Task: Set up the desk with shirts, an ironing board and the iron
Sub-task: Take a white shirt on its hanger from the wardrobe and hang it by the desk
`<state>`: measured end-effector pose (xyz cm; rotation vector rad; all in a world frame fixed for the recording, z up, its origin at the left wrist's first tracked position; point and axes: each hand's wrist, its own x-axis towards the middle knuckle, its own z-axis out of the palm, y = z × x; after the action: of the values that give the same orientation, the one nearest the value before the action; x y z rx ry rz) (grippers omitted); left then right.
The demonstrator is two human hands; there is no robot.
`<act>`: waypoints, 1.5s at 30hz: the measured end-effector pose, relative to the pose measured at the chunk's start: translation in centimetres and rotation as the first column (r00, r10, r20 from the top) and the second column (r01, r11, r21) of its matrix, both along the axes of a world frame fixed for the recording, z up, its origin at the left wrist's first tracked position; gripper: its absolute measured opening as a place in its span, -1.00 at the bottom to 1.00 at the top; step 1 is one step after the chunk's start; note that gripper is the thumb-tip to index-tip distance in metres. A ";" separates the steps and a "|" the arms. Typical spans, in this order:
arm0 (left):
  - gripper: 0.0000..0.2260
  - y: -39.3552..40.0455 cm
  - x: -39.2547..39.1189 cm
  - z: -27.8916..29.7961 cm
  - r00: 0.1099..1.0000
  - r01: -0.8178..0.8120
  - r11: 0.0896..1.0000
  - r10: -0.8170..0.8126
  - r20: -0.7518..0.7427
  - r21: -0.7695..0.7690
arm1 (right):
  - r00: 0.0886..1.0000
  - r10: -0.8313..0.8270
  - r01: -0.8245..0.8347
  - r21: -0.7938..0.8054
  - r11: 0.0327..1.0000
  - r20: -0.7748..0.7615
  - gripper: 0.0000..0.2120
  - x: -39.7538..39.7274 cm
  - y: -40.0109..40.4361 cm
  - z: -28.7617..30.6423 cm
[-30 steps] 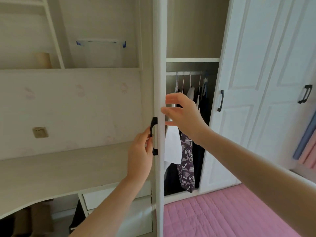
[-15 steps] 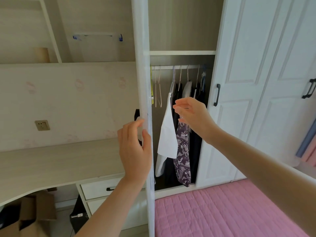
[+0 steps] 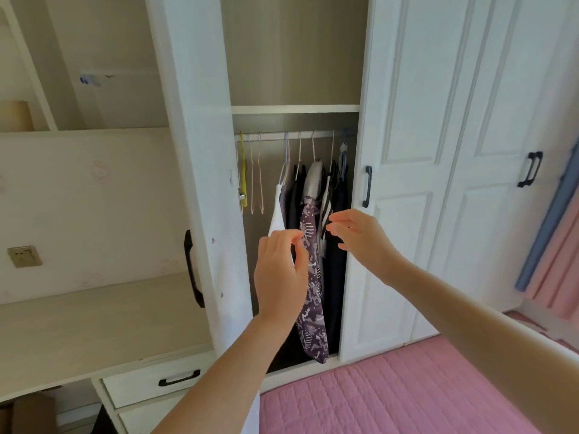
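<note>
Clothes (image 3: 308, 245) hang vertical, straight ahead; left hand (image 3: 280, 274) nearer, right hand (image 3: 360, 242) beside; both open, empty.

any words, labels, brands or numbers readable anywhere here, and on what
None can be read.
Patterned purple garment: a print of pale shapes, no letters.
Blue and white patch on the shelf's back wall: too blurred to tell whether it bears text.
Wall socket: no marking legible.
</note>
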<state>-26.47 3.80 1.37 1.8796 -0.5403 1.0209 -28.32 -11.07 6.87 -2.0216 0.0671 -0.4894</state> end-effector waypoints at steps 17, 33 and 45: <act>-0.86 -6.3 26.5 3.5 0.915 -0.212 0.975 0.223 -0.336 0.069 | 0.994 0.048 -0.030 0.178 0.984 -0.097 -0.77 22.1 -3.7 1.2; -0.84 -6.6 38.1 3.0 0.894 -0.146 0.954 0.241 -0.378 0.261 | 0.963 0.170 -0.012 0.601 0.799 -0.207 -0.77 38.8 -2.0 0.2; -0.78 -7.7 39.4 1.7 0.880 -0.059 0.998 0.064 -0.470 0.026 | 0.972 0.043 0.081 0.505 0.859 -0.229 -0.87 42.7 -3.3 -1.3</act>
<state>12.97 -3.95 3.11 2.0728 -0.1977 0.5609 14.37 -14.42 5.57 -1.5398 0.3295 -0.2090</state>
